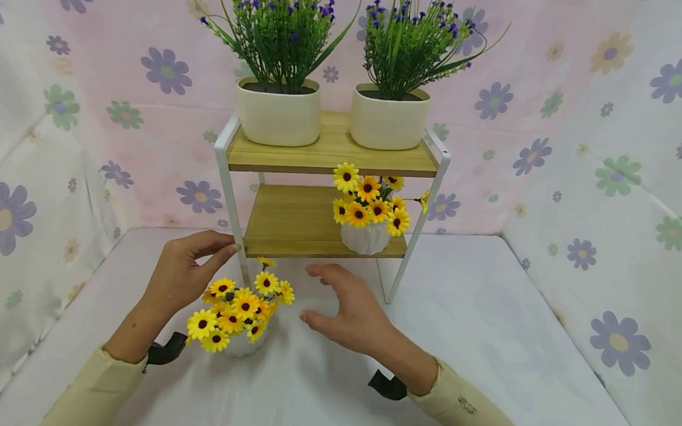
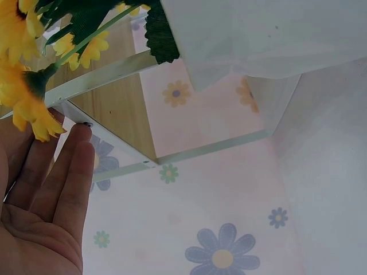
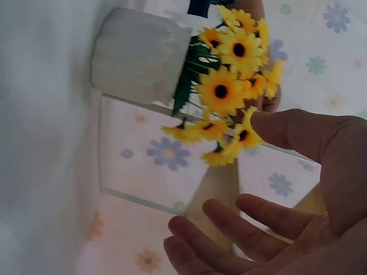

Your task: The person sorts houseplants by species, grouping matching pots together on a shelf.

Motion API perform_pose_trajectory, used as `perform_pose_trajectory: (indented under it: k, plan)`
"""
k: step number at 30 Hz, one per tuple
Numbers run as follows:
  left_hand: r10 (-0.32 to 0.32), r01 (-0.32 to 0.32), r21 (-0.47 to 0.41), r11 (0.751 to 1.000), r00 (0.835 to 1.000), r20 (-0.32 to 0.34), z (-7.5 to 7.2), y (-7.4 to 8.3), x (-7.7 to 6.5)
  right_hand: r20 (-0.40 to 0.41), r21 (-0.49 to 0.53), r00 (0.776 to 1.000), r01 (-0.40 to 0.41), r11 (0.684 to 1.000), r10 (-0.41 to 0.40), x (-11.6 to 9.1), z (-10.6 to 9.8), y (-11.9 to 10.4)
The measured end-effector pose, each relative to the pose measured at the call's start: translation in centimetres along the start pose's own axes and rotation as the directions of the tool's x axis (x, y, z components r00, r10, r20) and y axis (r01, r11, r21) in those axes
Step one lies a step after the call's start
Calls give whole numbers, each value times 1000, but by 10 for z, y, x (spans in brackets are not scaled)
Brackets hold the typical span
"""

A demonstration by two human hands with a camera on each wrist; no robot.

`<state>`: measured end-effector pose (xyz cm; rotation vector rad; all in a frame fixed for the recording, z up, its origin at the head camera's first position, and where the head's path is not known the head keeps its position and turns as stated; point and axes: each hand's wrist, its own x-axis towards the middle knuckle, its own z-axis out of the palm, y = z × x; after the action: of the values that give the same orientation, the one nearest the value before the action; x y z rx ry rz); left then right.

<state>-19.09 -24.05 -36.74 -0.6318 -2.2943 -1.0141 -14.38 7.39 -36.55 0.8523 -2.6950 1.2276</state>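
A two-tier wooden shelf [image 1: 295,221] with a white metal frame stands on the table. My left hand [image 1: 183,270] is at its left front post, thumb and forefinger pinching the post beside the lower board. In the left wrist view, the fingers of that hand [image 2: 49,189] reach up to the frame, partly behind yellow petals. A pot of yellow artificial daisies [image 1: 244,307] stands on the table between my hands, in front of the shelf. My right hand [image 1: 354,310] hovers to its right, thumb and fingers apart, holding nothing.
On the lower board's right end sits another white pot of yellow daisies [image 1: 365,237]. Two cream planters with purple flowers, a left one [image 1: 278,115] and a right one [image 1: 389,120], stand on the top board. Flower-printed cloth [image 1: 545,182] surrounds the white-covered table [image 1: 483,343].
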Motion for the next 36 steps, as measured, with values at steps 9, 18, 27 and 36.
perform_pose_trajectory:
  k: [9,18,27,36]
  plan:
    - [-13,13,12,1000,1000,3,0,1,0,80,18,997,6,1000,-8,8,28,16]
    - [-7,7,14,1000,1000,5,0,1,0,279,62,960,-26,998,8,12,52,17]
    - [-7,7,10,1000,1000,6,-1,2,1,337,90,941,9,996,-39,16,70,16]
    - [-8,8,11,1000,1000,1,0,2,0,316,51,949,-34,998,16,27,85,13]
